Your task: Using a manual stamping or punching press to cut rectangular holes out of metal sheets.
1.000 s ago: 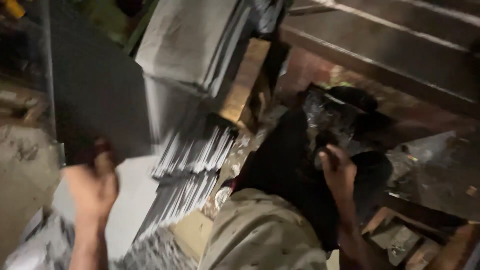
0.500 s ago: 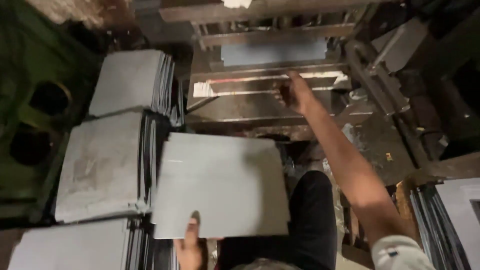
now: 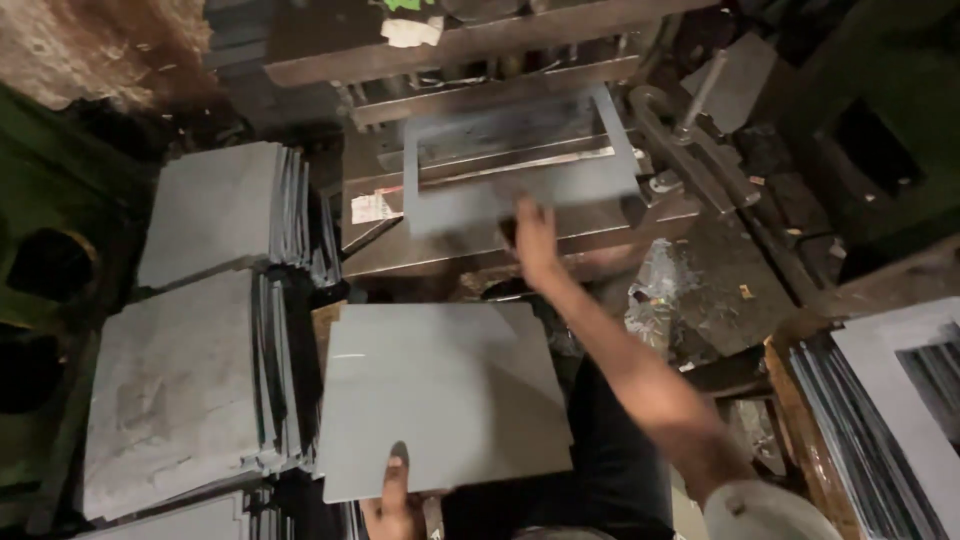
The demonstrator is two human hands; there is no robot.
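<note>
While the dark press [image 3: 500, 180] fills the top middle of the head view, everything else sits in relation to it: stacks of plain grey sheets [image 3: 190, 370] lie to its left, and a stack of punched frames [image 3: 890, 400] lies low to its right. On the press bed a cut-out frame sheet [image 3: 520, 165], a grey plate with a rectangular window through it, is tilted and blurred, with the right hand [image 3: 535, 240] at its near edge; the fingers seem closed on that edge, though motion blur keeps the grip from being certain. Nearer the person than the press, a blank grey sheet [image 3: 445, 400] is held flat, the left hand [image 3: 398, 495] pinching its near edge with the thumb on top and the other fingers hidden beneath. Judged from this, the step in hand is the changeover: the punched piece is coming off the bed and the blank is waiting. The next move would call for clearing the frame fully aside before sliding the blank squarely into the slot.
</note>
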